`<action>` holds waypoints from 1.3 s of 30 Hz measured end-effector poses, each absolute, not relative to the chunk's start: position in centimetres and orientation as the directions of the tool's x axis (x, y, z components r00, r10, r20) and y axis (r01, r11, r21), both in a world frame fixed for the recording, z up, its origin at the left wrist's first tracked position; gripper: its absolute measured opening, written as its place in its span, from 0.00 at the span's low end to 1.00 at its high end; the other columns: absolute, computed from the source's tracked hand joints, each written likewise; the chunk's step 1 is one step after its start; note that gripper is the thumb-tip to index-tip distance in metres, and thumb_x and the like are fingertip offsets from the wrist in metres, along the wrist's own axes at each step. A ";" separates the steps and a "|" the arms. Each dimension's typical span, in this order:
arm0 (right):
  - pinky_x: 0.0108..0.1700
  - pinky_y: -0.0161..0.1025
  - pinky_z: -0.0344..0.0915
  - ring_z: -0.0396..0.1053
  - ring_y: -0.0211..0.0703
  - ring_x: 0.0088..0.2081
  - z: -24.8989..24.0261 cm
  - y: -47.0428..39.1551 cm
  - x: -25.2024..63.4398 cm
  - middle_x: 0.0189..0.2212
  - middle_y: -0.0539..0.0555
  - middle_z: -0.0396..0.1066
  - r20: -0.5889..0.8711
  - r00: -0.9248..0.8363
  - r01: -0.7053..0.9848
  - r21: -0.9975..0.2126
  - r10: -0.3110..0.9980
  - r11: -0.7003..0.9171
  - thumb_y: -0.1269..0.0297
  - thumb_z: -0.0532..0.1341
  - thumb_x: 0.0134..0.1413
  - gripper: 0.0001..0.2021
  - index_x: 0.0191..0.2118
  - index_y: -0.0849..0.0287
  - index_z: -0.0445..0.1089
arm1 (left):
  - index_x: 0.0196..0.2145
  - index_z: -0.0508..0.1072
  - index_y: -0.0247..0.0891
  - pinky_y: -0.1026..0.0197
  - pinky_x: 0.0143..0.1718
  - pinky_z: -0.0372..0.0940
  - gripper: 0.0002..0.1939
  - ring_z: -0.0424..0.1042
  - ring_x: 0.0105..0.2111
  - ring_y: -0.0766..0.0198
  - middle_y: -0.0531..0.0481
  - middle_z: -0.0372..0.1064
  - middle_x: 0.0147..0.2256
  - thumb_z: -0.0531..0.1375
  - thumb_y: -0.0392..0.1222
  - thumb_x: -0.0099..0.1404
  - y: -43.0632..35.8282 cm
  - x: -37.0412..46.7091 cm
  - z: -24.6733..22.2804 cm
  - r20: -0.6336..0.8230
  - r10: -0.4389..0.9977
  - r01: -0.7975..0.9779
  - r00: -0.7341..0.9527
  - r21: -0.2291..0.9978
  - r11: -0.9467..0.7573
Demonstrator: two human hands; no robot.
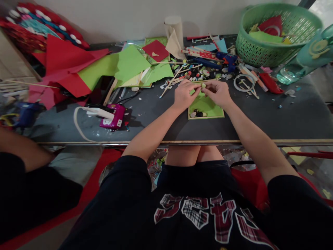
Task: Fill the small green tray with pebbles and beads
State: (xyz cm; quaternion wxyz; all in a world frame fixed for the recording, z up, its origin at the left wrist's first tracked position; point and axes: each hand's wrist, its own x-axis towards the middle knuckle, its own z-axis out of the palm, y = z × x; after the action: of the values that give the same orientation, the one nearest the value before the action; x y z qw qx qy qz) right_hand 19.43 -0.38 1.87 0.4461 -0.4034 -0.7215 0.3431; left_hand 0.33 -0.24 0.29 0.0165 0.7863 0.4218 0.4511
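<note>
Over a green framed panel (210, 106) my left hand (186, 93) and my right hand (217, 91) come together, fingertips nearly touching. A small pale yellow-green piece (203, 85) is pinched in the right fingertips, and the left fingers are closed right beside it. Whether the left fingers also grip something is too small to tell. Dark and pale pebbles (198, 113) lie at the panel's lower left corner. Behind my hands spreads a pile of small coloured stones (205, 73), with thin sticks (170, 83) at its left.
A green basket (240, 45) and a water bottle (299, 59) stand at the right, near a tape roll (244, 82). Leftward are coloured paper (132, 64), a phone (103, 89) and a purple power adapter (117, 116) with a cable. A blue glue gun (227, 59) lies behind. Another person's arm (23, 149) is at far left.
</note>
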 end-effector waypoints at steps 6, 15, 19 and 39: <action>0.33 0.49 0.76 0.75 0.46 0.27 1.4 -0.1 19.5 0.29 0.54 0.77 0.377 -0.271 0.315 -0.834 0.885 0.452 0.32 0.67 0.47 0.31 0.43 0.55 0.79 | 0.35 0.78 0.44 0.52 0.47 0.70 0.16 0.77 0.39 0.56 0.48 0.79 0.31 0.53 0.50 0.74 -0.5 0.2 0.6 0.680 0.681 0.669 0.272 0.374 -0.642; 0.35 0.47 0.77 0.74 0.43 0.28 1.5 -0.1 19.5 0.30 0.54 0.78 0.338 -0.305 0.246 -0.875 0.890 0.417 0.39 0.70 0.47 0.26 0.40 0.58 0.79 | 0.35 0.73 0.42 0.52 0.46 0.70 0.11 0.76 0.44 0.54 0.46 0.77 0.33 0.55 0.47 0.72 0.0 0.0 0.4 0.646 0.676 0.671 0.354 0.328 -0.665; 0.34 0.46 0.76 0.73 0.43 0.27 1.5 -0.2 19.5 0.31 0.54 0.79 0.323 -0.323 0.279 -0.865 0.890 0.416 0.38 0.69 0.48 0.25 0.40 0.56 0.78 | 0.34 0.71 0.42 0.55 0.43 0.70 0.09 0.76 0.44 0.55 0.47 0.76 0.31 0.55 0.44 0.71 0.0 0.0 0.3 0.661 0.654 0.680 0.369 0.288 -0.674; 0.47 0.48 0.75 0.78 0.52 0.43 2.5 -0.6 19.6 0.43 0.57 0.81 0.357 -0.421 0.636 -0.539 0.834 0.552 0.60 0.58 0.62 0.18 0.53 0.55 0.78 | 0.32 0.68 0.43 0.57 0.38 0.69 0.13 0.74 0.44 0.55 0.46 0.76 0.32 0.56 0.50 0.72 0.2 0.1 0.3 0.580 0.715 0.706 0.391 0.309 -0.637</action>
State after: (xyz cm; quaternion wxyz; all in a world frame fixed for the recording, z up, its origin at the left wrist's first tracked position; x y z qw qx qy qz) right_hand 19.63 -0.56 2.47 0.3034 -0.4442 -0.8271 0.1627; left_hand 0.13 0.20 0.30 0.0060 0.8339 0.4259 0.3509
